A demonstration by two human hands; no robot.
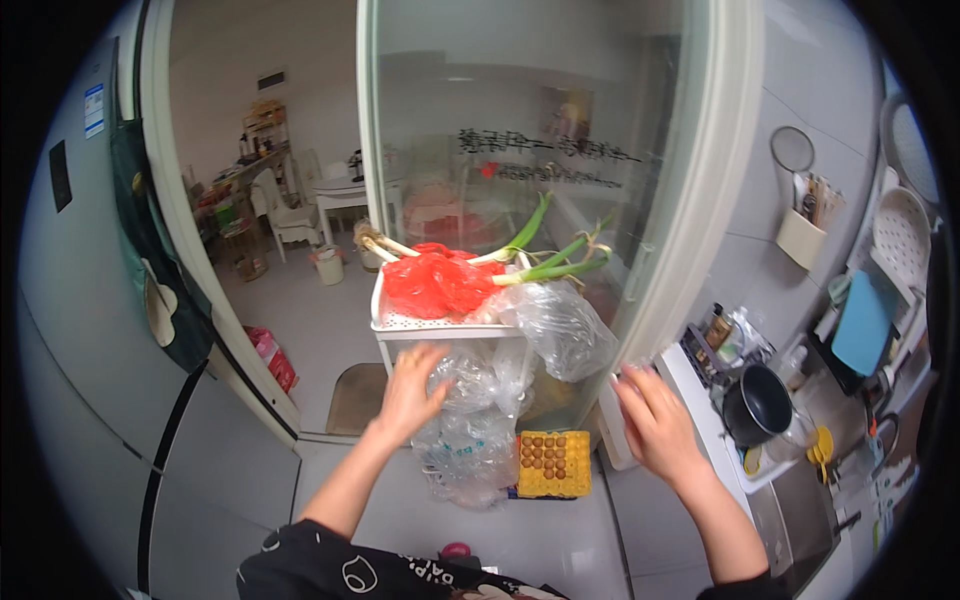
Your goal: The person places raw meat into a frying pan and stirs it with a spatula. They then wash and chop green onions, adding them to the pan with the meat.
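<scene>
My left hand (417, 390) is raised with fingers apart and nothing in it, in front of a white perforated rack shelf (386, 319). My right hand (654, 416) hovers further right, near the counter's end, fingers loosely spread and holding nothing visible. On the shelf lies a crumpled red plastic bag (439, 285). Green onions (555, 266) stick out on its right, and a rooty white end (375, 241) pokes out at the left. A clear plastic bag (559, 330) droops over the right corner. More clear bags (472, 442) hang below the shelf.
A yellow egg tray (555, 465), partly filled with brown eggs, sits low beside the bags. Behind the rack stands a glass sliding door (517, 97). At right, the counter holds a dark pot (757, 405). A green apron (161, 247) hangs at left.
</scene>
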